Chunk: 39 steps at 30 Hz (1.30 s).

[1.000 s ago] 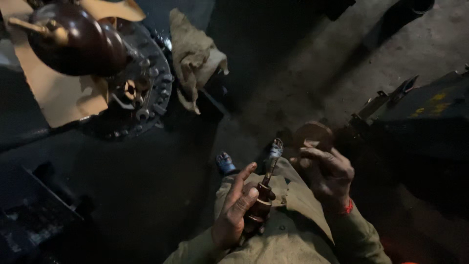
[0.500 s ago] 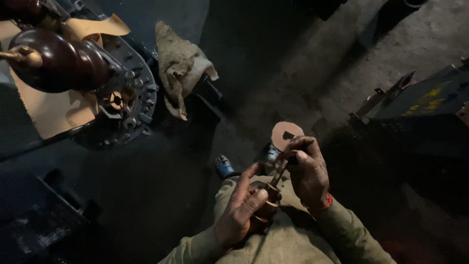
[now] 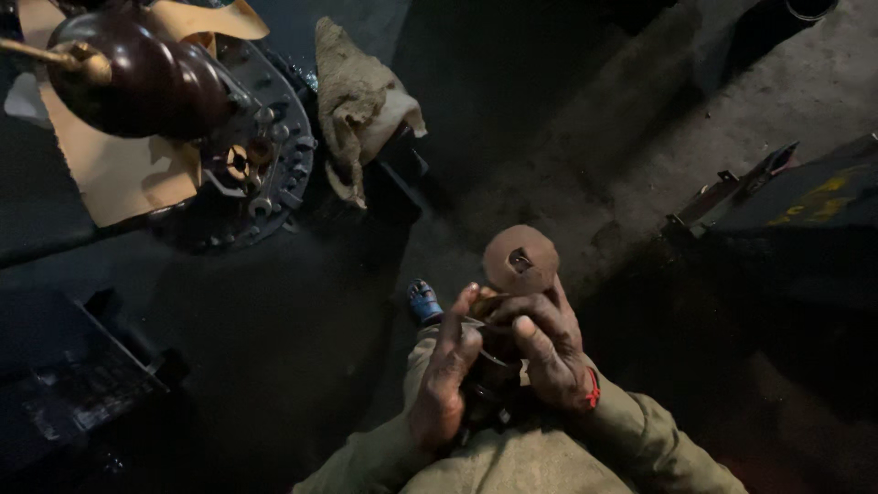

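Rust-brown, the round disc with its square hole was held up by the right hand, raised higher than half a second before. A dark metal part over the lap was gripped by the left hand. Farther off, brown cardboard lay under a gear wheel, beside a tan rag.

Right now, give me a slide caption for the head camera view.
Both hands, left hand and right hand, grip a dark metal part topped by a rusty disc above a grimy floor.
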Tool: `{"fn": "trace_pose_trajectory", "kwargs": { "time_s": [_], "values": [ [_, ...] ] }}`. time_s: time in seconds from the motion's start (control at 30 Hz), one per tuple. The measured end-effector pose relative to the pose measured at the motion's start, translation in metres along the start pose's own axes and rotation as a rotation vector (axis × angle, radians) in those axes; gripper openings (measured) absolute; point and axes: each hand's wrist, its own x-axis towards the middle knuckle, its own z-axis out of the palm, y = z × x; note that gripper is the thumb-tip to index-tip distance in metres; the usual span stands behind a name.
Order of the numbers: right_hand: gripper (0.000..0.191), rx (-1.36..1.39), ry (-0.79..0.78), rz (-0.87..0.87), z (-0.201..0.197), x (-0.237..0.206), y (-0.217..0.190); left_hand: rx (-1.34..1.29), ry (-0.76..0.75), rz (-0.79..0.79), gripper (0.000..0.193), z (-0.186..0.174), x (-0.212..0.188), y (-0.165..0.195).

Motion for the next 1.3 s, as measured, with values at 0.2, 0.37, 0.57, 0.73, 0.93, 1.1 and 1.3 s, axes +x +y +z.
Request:
{"fn": "trace_pose_trajectory", "kwargs": {
  "time_s": [0.2, 0.37, 0.57, 0.73, 0.93, 1.1, 1.3],
  "values": [
    [0.048, 0.154, -0.092, 0.024, 0.013, 0.005, -0.033, -0.173, -0.135, 0.050, 0.062, -0.015, -0.009, -0.009],
    [0.048, 0.006, -0.088, -0.074, 0.027, 0.006, -0.046, -0.231, -0.178, 0.091, 0.061, -0.020, -0.013, 0.003],
    [0.029, -0.151, 0.007, -0.089, 0.047, 0.005, -0.034, -0.101, -0.012, -0.071, 0.057, -0.033, -0.022, 0.009],
    [0.029, 0.005, 0.003, 0.331, 0.056, -0.018, -0.019, -0.045, 0.267, -0.170, 0.055, -0.032, -0.030, 0.000],
    [0.024, -0.131, 0.161, 0.531, 0.064, -0.047, 0.008, 0.433, 0.255, 0.058, 0.045, -0.044, -0.036, -0.019],
    [0.042, -0.004, 0.079, 0.465, 0.061, -0.045, 0.014, -0.036, 0.421, -0.428, 0.042, -0.064, -0.034, -0.058],
    [0.038, -0.121, 0.045, 0.337, 0.026, -0.036, 0.020, 0.801, 0.246, -0.143, 0.038, -0.071, -0.021, -0.091]
  ]
}}
